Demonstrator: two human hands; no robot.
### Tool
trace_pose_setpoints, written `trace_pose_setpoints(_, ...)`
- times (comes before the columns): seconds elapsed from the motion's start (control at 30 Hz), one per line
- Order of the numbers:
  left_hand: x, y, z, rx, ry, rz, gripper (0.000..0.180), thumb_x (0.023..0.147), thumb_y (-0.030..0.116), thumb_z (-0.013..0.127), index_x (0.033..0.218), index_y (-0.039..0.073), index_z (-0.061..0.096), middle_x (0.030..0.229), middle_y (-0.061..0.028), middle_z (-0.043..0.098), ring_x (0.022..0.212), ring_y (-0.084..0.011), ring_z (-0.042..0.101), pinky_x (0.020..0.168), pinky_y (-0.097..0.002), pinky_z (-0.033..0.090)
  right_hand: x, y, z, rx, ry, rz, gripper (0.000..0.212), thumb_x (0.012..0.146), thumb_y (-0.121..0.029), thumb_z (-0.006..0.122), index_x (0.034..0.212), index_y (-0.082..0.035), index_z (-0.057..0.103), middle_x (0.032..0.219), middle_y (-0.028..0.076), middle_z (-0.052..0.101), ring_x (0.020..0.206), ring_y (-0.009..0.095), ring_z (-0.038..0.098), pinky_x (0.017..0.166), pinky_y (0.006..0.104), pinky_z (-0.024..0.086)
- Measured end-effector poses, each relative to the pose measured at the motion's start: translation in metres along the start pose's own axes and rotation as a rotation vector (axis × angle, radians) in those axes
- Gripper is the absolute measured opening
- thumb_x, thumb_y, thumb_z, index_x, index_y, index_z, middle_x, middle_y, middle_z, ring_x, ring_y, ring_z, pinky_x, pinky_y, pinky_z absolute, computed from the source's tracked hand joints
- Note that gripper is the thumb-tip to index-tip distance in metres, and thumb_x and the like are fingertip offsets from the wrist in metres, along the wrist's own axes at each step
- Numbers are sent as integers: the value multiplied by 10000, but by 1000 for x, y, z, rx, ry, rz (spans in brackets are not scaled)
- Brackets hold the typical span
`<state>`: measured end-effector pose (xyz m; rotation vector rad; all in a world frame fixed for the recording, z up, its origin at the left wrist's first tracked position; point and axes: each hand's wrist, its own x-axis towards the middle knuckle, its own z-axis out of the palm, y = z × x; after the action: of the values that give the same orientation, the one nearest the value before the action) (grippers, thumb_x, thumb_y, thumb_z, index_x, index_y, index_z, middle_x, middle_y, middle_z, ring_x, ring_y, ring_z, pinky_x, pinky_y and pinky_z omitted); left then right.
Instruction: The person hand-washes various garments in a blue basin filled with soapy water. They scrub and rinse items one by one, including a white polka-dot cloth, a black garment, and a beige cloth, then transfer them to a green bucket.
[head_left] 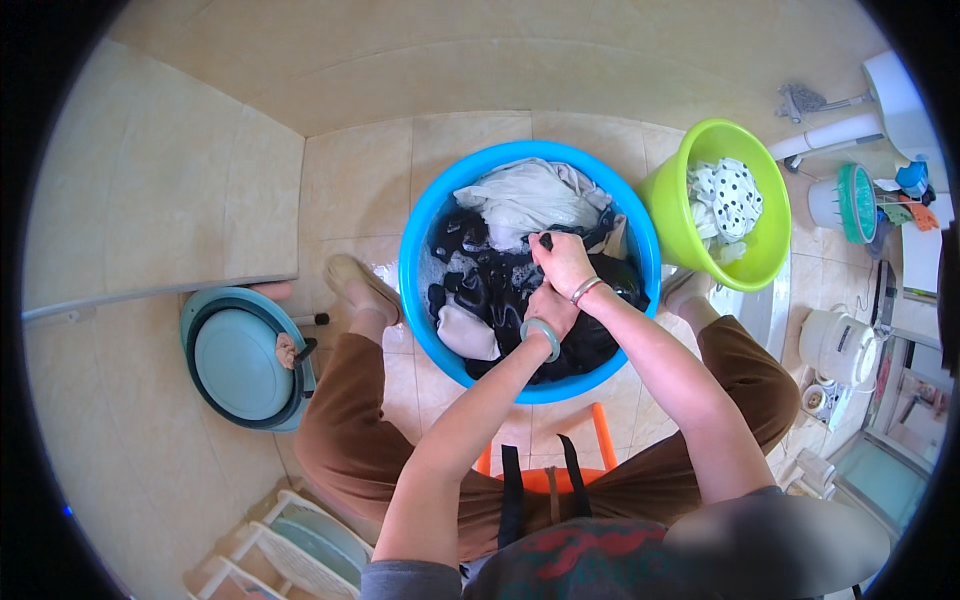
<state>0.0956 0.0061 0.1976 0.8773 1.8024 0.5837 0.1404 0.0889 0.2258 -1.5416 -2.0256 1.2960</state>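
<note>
**Hand-washing of dark laundry in a blue tub: condition at inspection**

Both hands are together over the round blue plastic wash tub [420, 262], which stands on the beige tiled floor [360, 170] between the person's feet. The right hand [563, 262] is closed on a fold of the wet black cloth [490, 290], gripping it at the upper middle of the tub. The left hand [548, 310] sits just below and touching the right, also clenched on the same black cloth. A pale green bangle [541, 337] circles the left wrist; a thin bracelet [585, 290] circles the right.

Inside the tub, a crumpled white garment [530, 198] lies along the far side, and a small pale piece of cloth [467, 333] lies at the near left, against the wall.

A lime-green plastic basin [672, 210] stands just beside the tub on the right, holding a white cloth with black dots [728, 200]. A teal round basin [240, 362] rests on the floor well apart to the left. The person sits on an orange stool [603, 430], knees spread either side of the tub.
</note>
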Motion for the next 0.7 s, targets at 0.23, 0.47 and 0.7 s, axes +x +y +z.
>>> trace_pose_setpoints(0.23, -10, 6, -26, -1134, -399, -296, 519, 825, 299, 675, 1225, -9, 553, 1173, -89, 621, 1119, -219, 572, 945, -343, 460, -24, -25, -57, 302, -89, -460, 359, 880, -213, 650, 1200, -56, 606, 1341, 114, 496, 1237, 251, 478, 1053, 364, 359)
trace_pose_setpoints(0.47, -44, 86, -66, -1881, -850, -227, 476, 915, 514, 537, 1243, 171, 558, 1221, -38, 579, 1144, -177, 540, 999, -373, 432, -72, -52, -102, -237, -28, -1012, 560, 679, -439, 778, 1152, -172, 638, 1349, 132, 502, 1289, 372, 425, 1065, 560, 281)
trace_pose_setpoints(0.7, -78, 119, -56, -1857, -556, -14, 413, 927, 467, 538, 1252, 211, 538, 1275, -7, 526, 1234, -151, 462, 1066, -330, 350, -64, -68, -81, 465, 361, -801, 277, 726, 25, 701, 876, -56, 483, 1004, 146, 590, 985, 305, 618, 989, 512, 427)
